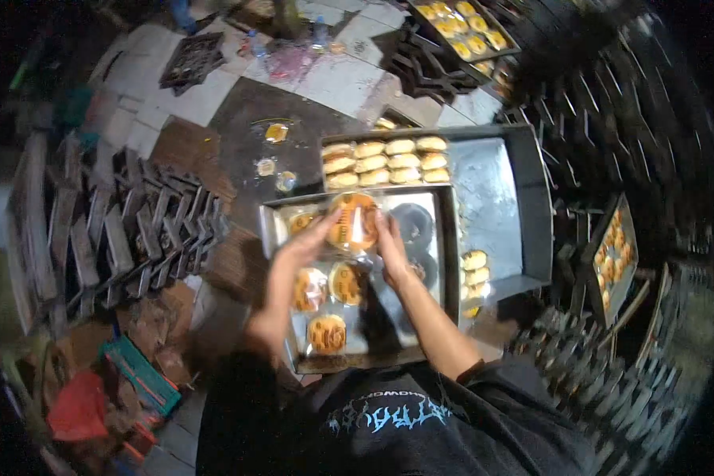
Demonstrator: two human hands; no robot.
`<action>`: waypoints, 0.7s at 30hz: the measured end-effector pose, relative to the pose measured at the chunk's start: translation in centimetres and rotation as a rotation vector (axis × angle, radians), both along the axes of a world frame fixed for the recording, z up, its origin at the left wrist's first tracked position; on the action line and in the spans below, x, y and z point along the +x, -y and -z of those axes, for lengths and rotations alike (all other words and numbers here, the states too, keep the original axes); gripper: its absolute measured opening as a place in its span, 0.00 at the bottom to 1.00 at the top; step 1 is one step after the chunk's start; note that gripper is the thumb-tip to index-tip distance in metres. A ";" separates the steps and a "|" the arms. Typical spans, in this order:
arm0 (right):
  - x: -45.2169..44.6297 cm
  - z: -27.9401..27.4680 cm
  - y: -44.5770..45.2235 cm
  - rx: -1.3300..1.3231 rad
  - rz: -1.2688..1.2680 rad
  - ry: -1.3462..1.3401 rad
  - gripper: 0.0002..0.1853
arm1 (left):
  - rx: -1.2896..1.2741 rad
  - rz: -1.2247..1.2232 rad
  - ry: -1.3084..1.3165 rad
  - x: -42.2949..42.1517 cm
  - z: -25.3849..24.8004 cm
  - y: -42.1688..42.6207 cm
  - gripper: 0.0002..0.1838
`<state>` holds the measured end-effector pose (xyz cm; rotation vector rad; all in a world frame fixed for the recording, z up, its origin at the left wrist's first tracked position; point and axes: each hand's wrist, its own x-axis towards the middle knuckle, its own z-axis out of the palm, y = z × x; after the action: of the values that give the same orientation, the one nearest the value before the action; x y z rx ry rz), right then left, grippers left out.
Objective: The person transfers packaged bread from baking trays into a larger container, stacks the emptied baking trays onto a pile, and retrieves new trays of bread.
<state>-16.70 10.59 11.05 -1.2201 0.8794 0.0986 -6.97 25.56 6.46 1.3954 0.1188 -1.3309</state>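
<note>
Between my two hands is a round packaged bun (354,223), in clear plastic with dark print. My left hand (311,240) closes on it from the left and my right hand (390,244) from the right. They hold it above a metal tray (450,317). In this tray lie more packaged buns, among them one (310,290) under my left hand, one beside it (347,284) and one nearer my body (326,333). Dark round shapes (412,226) show on the tray's right side; I cannot make out what they are.
Behind and to the right stands a larger metal tray (535,206) with rows of unwrapped buns (385,163) and a small stack (474,274). Dark metal racks (119,234) stand on both sides. Another tray of pastries (466,32) is at the top right. Wrapped pieces (277,132) lie on the floor.
</note>
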 end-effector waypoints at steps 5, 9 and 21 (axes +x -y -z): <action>0.2 3.2 -0.1 -0.098 -0.010 0.012 0.57 | -0.281 -0.122 -0.112 -0.3 -0.1 0.2 0.39; -1.3 1.6 2.8 0.099 -0.048 0.175 0.56 | -0.302 -0.238 0.171 -3.4 1.9 1.1 0.35; -10.4 3.7 37.3 0.501 0.106 -0.066 0.40 | -0.335 -0.250 -0.154 -12.4 -0.4 38.8 0.26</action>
<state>-27.13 -26.69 7.39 -0.7050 0.9067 0.2593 -19.35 -13.20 6.89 0.9626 0.1601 -1.1845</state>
